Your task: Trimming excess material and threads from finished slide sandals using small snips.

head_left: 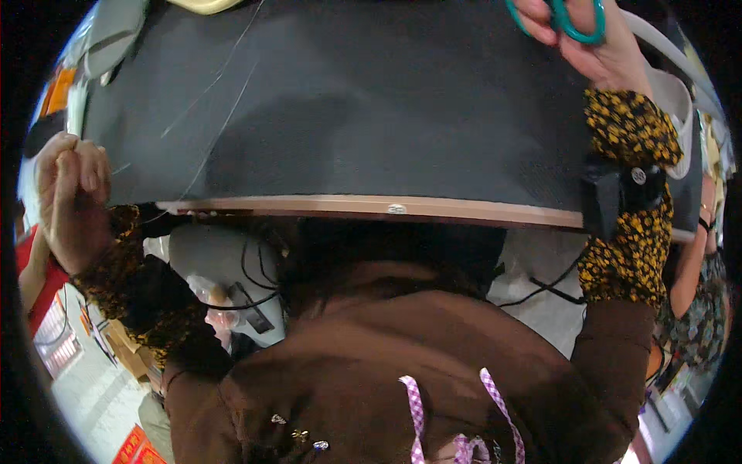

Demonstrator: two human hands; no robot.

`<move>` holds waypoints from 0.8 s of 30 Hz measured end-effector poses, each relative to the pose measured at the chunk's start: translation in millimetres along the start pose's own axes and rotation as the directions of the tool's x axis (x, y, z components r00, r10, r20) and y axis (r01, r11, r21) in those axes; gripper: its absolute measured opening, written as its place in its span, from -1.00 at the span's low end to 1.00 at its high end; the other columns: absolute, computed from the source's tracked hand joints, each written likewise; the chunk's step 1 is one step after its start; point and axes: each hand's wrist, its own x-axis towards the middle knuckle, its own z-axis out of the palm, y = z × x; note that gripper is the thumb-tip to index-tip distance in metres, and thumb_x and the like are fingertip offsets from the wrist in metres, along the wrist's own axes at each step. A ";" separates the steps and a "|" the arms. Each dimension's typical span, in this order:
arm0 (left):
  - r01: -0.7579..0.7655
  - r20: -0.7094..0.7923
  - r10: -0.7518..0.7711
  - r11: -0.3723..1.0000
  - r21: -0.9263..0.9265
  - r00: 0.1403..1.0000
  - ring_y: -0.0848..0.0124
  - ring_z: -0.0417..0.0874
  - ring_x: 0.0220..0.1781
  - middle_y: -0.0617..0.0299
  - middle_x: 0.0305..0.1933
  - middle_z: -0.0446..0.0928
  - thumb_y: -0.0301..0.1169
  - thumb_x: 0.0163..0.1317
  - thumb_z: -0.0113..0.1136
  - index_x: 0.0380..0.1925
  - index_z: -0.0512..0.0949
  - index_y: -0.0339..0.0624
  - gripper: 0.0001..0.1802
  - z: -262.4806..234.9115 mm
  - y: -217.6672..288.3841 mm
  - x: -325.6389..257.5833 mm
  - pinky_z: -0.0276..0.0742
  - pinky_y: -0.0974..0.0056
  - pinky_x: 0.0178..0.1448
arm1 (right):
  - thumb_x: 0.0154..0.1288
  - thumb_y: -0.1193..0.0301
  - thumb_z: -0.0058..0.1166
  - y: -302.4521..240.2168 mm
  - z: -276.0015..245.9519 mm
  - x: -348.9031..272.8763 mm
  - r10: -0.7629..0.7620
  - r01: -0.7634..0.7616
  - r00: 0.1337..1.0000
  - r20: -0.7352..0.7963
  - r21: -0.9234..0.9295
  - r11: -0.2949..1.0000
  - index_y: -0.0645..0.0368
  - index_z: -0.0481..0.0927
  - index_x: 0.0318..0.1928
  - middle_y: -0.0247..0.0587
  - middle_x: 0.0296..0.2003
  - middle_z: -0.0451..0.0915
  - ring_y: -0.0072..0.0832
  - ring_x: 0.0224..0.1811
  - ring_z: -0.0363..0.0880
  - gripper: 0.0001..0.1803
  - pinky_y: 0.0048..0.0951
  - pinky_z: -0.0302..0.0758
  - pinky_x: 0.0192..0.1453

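Observation:
My right hand (583, 54), at the far right of the dark work surface (386, 116), is closed on scissors with teal handle loops (585, 35). Their blades lie outside the picture. Off the left end of the surface, my left hand (73, 189) is raised with its fingers curled and pressed together. A short pale strand (120, 168) shows beside those fingers, but I cannot tell whether they hold it. Fine pale threads (221, 131) run slantwise across the left part of the surface, one of them down to the front edge.
A light wooden strip (332, 204) edges the front of the surface. Part of a pale yellow object (205, 5) shows at the top, with a grey object (116, 35) at the far left. Beyond my right wrist stands a white plastic bin (671, 100). Other people's arms (690, 247) appear at both sides.

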 end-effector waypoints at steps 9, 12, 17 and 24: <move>0.198 -0.729 -0.096 0.979 0.055 0.678 0.66 0.06 -0.79 0.45 -0.76 0.14 -0.38 0.29 0.05 -0.21 0.50 -0.28 -0.81 -87.3 -87.4 -95.5 -0.01 0.47 -0.73 | 0.32 0.37 -0.12 -9.5 16.0 -16.1 0.062 -0.073 0.991 -0.121 -0.089 0.993 0.29 0.28 0.03 -0.32 -0.50 0.40 -0.63 -0.67 0.30 -0.66 -0.56 0.34 -0.66; 0.414 -0.818 -0.318 0.904 -0.109 0.479 0.62 0.11 -0.82 0.44 -0.75 0.19 -0.33 0.27 0.09 -0.21 0.52 -0.12 -0.84 -133.9 -140.0 -135.5 0.03 0.45 -0.76 | 0.32 0.37 -0.11 -3.1 17.0 -11.1 0.062 -0.082 0.986 -0.155 -0.128 0.988 0.28 0.29 0.02 -0.32 -0.50 0.41 -0.63 -0.68 0.32 -0.67 -0.58 0.34 -0.67; 0.766 -0.842 -0.410 0.643 0.005 0.349 0.46 0.56 -0.41 0.24 -0.47 0.56 -0.25 0.17 0.19 -0.16 0.53 -0.15 -0.71 -194.5 -197.1 -171.5 0.50 0.32 -0.33 | 0.32 0.36 -0.09 -11.6 17.9 -12.5 0.006 -0.010 0.996 -0.094 -0.044 0.999 0.26 0.29 0.02 -0.32 -0.50 0.44 -0.64 -0.68 0.36 -0.66 -0.59 0.37 -0.67; 0.513 -0.749 0.323 0.571 0.641 0.578 0.36 0.58 -0.05 0.08 -0.09 0.58 -0.40 0.12 0.18 -0.06 0.51 -0.35 -0.62 -184.0 -181.2 -138.5 0.44 0.32 0.07 | 0.30 0.26 -0.04 15.9 -20.2 3.1 -0.032 0.036 0.996 0.083 -0.050 0.998 0.20 0.42 -0.05 -0.43 -0.42 0.41 -0.81 -0.61 0.21 -0.68 -0.73 0.14 -0.63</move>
